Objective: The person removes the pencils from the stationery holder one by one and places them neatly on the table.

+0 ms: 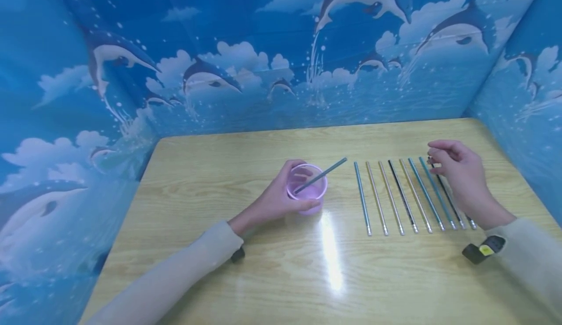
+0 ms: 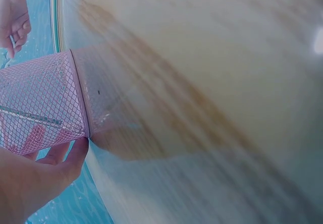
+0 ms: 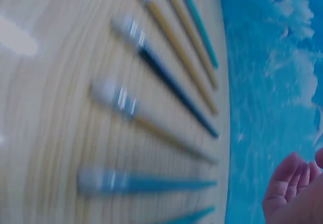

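Observation:
My left hand (image 1: 281, 193) grips a pink mesh pencil cup (image 1: 307, 208), thumb at the near side and fingers around the far side. One dark greenish pencil (image 1: 329, 169) leans in the cup, its upper end jutting over the rim to the right. In the left wrist view the mesh cup (image 2: 40, 103) stands on the table with the fingers low on its wall. My right hand (image 1: 461, 166) hovers over the right end of a row of pencils (image 1: 406, 200), fingers loosely bent near the far tips. Nothing shows in its grasp; it partly hides the rightmost pencils.
The row holds several teal, blue, black and tan pencils, their eraser ends toward me. The wooden table (image 1: 197, 178) is backed by a blue dolphin-print cloth (image 1: 246, 100) on its far side and both flanks. A bright glare streak lies in front of the cup.

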A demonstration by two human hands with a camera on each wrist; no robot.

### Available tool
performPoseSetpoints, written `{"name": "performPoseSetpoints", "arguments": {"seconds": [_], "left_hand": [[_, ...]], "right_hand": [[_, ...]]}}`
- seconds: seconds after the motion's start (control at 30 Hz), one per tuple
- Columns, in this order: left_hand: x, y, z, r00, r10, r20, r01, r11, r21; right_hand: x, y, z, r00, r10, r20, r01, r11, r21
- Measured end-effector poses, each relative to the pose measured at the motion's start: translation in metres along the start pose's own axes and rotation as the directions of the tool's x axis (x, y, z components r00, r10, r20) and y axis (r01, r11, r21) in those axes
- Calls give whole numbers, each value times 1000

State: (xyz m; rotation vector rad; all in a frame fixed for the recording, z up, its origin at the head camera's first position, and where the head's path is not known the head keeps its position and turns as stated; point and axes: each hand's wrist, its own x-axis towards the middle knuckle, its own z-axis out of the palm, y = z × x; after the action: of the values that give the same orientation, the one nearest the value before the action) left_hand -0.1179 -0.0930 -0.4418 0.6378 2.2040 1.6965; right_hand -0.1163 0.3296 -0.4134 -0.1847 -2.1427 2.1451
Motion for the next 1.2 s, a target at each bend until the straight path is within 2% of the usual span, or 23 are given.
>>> {"name": "performPoseSetpoints", "arguments": {"seconds": [0.2, 0.37, 0.67, 0.93, 1.1, 1.2], "left_hand": [[0, -1, 0, 1000, 11, 6, -11, 1000, -2], [1, -1, -1, 1000, 16, 11, -16, 1000, -6], [-1, 1, -1, 1000, 15, 5, -15, 1000, -1], [-1, 1, -1, 1000, 12, -2, -12, 1000, -9], [0, 0, -1, 1000, 18, -2, -18, 1000, -10], [0, -1, -1, 1000, 24, 5, -24, 1000, -9]], "right_hand": [[-11, -3, 28, 998, -26, 50, 20, 994, 110], [-19, -6, 55, 994, -46, 100, 32, 990, 136], [-34, -4, 105, 969, -113, 219, 96, 992, 87], [-40, -1, 134, 954, -86, 288, 86, 996, 12], [-41, -2, 149, 944, -58, 325, 48, 998, 40], [-42, -2, 156, 940, -73, 332, 49, 996, 80]]}}
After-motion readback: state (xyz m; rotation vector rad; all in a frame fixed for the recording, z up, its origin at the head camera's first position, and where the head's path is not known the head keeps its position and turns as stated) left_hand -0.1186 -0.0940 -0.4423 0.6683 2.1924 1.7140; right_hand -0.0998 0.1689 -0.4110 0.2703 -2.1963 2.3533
